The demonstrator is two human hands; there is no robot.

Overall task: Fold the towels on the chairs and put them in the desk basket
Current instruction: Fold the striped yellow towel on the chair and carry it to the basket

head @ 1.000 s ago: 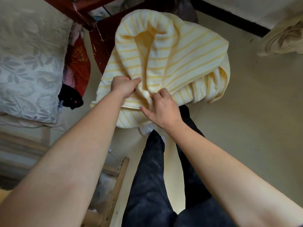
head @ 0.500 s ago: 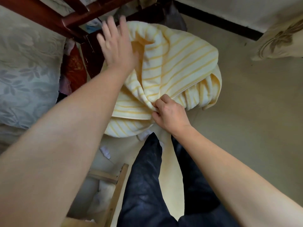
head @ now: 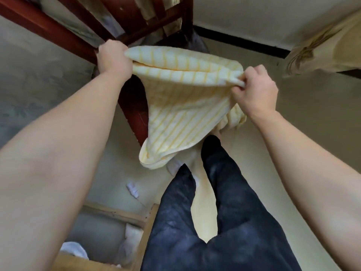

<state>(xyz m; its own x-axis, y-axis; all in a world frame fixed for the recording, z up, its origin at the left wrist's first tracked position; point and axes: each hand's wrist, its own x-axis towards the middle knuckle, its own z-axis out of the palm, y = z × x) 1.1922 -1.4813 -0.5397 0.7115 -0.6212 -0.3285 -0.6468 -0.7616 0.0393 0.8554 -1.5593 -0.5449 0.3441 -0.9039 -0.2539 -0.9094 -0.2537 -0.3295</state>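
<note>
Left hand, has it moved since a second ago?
Yes. The left hand moved forward to the chair back, where it grips the towel.

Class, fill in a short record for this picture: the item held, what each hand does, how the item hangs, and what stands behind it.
item: yellow-striped towel
left hand: grips the towel's upper left end
right hand: grips the upper right end
hang: top edge stretched between the hands, the rest drooping in front of the legs
behind: dark red wooden chair
</note>
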